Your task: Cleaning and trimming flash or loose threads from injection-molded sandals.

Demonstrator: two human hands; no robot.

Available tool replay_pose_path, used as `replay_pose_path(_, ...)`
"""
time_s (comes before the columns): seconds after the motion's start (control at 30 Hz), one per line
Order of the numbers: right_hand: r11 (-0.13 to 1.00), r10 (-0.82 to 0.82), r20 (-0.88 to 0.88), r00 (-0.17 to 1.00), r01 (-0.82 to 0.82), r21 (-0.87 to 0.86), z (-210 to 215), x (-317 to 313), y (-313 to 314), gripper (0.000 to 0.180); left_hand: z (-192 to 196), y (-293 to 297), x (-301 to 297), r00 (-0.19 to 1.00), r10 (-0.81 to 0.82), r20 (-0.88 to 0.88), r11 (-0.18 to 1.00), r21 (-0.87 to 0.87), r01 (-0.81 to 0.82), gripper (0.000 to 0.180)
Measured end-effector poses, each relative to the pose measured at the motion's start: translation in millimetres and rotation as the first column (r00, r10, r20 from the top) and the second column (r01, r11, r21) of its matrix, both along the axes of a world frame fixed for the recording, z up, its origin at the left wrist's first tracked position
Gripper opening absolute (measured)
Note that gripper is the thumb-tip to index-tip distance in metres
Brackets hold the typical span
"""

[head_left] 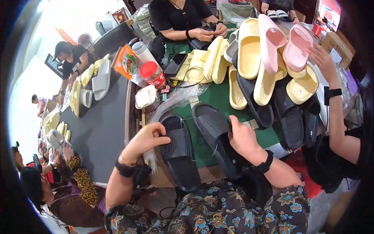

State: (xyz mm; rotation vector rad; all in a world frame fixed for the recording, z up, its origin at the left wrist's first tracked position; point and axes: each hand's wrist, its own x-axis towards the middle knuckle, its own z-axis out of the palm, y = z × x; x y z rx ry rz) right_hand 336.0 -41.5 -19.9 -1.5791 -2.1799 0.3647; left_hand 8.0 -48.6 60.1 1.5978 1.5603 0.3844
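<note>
The green-topped table (218, 97) is crowded: at about twelve to one o'clock from the person's hands a heap of pale yellow slippers (249, 54), pink slippers (296, 46) and more black slippers (288, 117) piles up, and a co-worker's hand (323, 58) reaches into it from the three o'clock side. At eleven o'clock stand a red-lidded jar (152, 74), a white bowl (145, 96) and a crumpled clear plastic bag (179, 99), which lies just beyond the toes of the two slippers in hand. Another person sits at twelve o'clock across the table, busy with something dark. Close in, the left black slipper (180, 156) lies with its long axis running roughly from eleven o'clock down to five, its far end under the left hand (146, 138), its near end hanging over the table's edge toward the person's lap. The right black slipper (216, 134) runs more steeply, ten to four o'clock. Both are matte black, thick-soled, with a broad ribbed strap across the top. The left hand pinches the strap of its slipper with curled fingers; the right hand (243, 140) is closed around the side of the other slipper, thumb up. A thin pale thread arcs between the two.
</note>
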Motion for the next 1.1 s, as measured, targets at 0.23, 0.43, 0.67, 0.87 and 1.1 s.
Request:
replay_pose_path(0.23,0.991,0.044,0.128,0.991,-0.027,-0.132,-8,-15,-2,0.056,-57,11,0,0.975,-0.161,-0.152,0.965,0.182,0.188,0.068)
replay_pose_path(0.43,0.980,0.107,0.096,0.990,-0.089,-0.178,-5,-32,7,0.053,-52,-2,2,0.930,-0.274,-0.246,0.905,0.261,0.336,0.086)
replay_pose_path(0.67,0.983,0.150,0.039,0.988,-0.153,0.098,28,-50,8,0.041,-59,-1,-1,0.950,-0.164,-0.267,0.929,0.283,0.240,0.082)
replay_pose_path(0.87,0.869,0.485,0.024,0.874,-0.478,-0.126,14,-81,-16,0.022,-58,-1,-5,0.952,-0.161,-0.260,0.936,0.265,0.230,0.086)
replay_pose_path(1.1,0.840,0.535,0.013,0.845,-0.531,-0.108,7,-67,-8,0.011,-38,-12,8,0.941,-0.196,-0.276,0.800,0.510,0.316,0.061)
